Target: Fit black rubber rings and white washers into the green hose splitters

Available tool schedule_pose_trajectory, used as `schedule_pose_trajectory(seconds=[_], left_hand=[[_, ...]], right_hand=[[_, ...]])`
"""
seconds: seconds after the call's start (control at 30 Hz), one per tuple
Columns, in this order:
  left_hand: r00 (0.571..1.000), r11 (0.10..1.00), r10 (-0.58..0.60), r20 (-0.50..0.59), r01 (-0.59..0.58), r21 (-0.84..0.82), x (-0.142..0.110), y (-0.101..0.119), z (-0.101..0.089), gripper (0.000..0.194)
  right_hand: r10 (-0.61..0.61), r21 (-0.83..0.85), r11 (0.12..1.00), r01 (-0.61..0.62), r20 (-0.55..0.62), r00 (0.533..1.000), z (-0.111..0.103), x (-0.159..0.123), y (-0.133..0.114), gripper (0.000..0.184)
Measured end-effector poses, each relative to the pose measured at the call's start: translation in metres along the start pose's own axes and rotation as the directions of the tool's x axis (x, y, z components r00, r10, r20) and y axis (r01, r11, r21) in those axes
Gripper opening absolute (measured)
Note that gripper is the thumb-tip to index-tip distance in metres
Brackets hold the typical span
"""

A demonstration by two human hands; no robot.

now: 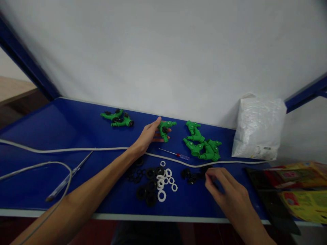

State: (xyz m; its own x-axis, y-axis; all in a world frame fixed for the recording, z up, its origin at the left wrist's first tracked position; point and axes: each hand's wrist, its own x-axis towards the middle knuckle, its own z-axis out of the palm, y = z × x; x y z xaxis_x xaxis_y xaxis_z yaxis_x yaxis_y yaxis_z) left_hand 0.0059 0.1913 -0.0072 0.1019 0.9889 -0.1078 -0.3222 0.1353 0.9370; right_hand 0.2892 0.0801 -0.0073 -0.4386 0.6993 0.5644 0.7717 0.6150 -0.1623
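A green Y-shaped hose connector (163, 130) with a black piece in its middle rests in my left hand (148, 134), raised over the back of the blue table, thumb on one side and fingers behind it. Low at the right, my right hand (224, 185) pinches at a small black part (204, 169); the fingertips hide much of it. Just left of those fingertips lie several small black plastic pieces (190, 176). White rings and nuts (161, 183) and black rings (151, 186) are heaped between my arms. Behind the cable sits a thin screwdriver (180, 156) with a clear handle.
Several green connectors (204, 146) lie at the back right, and others with black fittings (122, 120) at the back left. A pale cable (89, 149) crosses the table. A pointed tool (68, 178), a white plastic-wrapped package (259, 129) and colourful bags (304, 204) flank the work area.
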Motion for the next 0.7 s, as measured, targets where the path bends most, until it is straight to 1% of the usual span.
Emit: schedule_pose_trajectory(seconds=[0.07,0.1,0.17,0.2,0.23,0.3,0.37,0.43,0.53,0.63,0.7], left_hand=[[1.000,1.000,-0.004,0.014,0.005,-0.007,0.001,-0.001,0.000,0.061],[1.000,1.000,-0.007,0.023,0.007,-0.013,0.001,-0.001,-0.001,0.062],[0.999,1.000,-0.011,0.046,0.013,-0.028,0.002,-0.002,-0.001,0.061],[0.998,0.999,-0.016,0.054,0.018,-0.039,0.002,-0.002,-0.001,0.061],[0.998,0.998,-0.025,0.065,0.028,-0.047,0.002,-0.002,-0.001,0.060],[0.995,0.996,-0.039,0.086,0.045,-0.073,0.001,-0.001,-0.001,0.058],[0.995,0.994,-0.034,0.099,0.044,-0.099,0.000,0.000,0.000,0.055],[0.994,0.992,-0.027,0.106,0.040,-0.124,-0.002,0.002,0.001,0.052],[0.994,0.991,-0.009,0.105,0.023,-0.131,-0.002,0.002,0.001,0.051],[0.994,0.995,0.018,0.107,-0.007,-0.102,-0.002,0.000,0.001,0.050],[0.995,0.997,0.026,0.098,-0.019,-0.073,-0.001,-0.002,0.002,0.051]], right_hand=[[0.025,0.073,0.997,-0.024,-0.008,1.000,0.001,0.020,-0.004,0.010],[0.020,0.116,0.993,-0.018,-0.017,1.000,0.002,0.032,-0.007,0.015],[0.001,0.196,0.981,-0.001,0.002,1.000,0.004,0.061,-0.014,0.028],[0.003,0.242,0.970,-0.004,0.005,1.000,0.005,0.076,-0.017,0.032],[0.006,0.291,0.957,-0.008,0.007,1.000,0.008,0.091,-0.020,0.032],[0.013,0.383,0.924,-0.002,-0.026,1.000,0.016,0.116,-0.024,0.030],[0.063,0.467,0.884,-0.035,-0.044,0.997,0.027,0.133,-0.025,0.026],[0.142,0.556,0.826,-0.092,-0.049,0.989,0.041,0.140,-0.025,0.021],[0.248,0.684,0.711,-0.162,-0.029,0.968,0.059,0.139,-0.026,0.014],[0.295,0.735,0.654,-0.178,-0.031,0.955,0.068,0.134,-0.028,0.008],[0.326,0.760,0.614,-0.215,0.004,0.946,0.070,0.131,-0.030,0.007]])
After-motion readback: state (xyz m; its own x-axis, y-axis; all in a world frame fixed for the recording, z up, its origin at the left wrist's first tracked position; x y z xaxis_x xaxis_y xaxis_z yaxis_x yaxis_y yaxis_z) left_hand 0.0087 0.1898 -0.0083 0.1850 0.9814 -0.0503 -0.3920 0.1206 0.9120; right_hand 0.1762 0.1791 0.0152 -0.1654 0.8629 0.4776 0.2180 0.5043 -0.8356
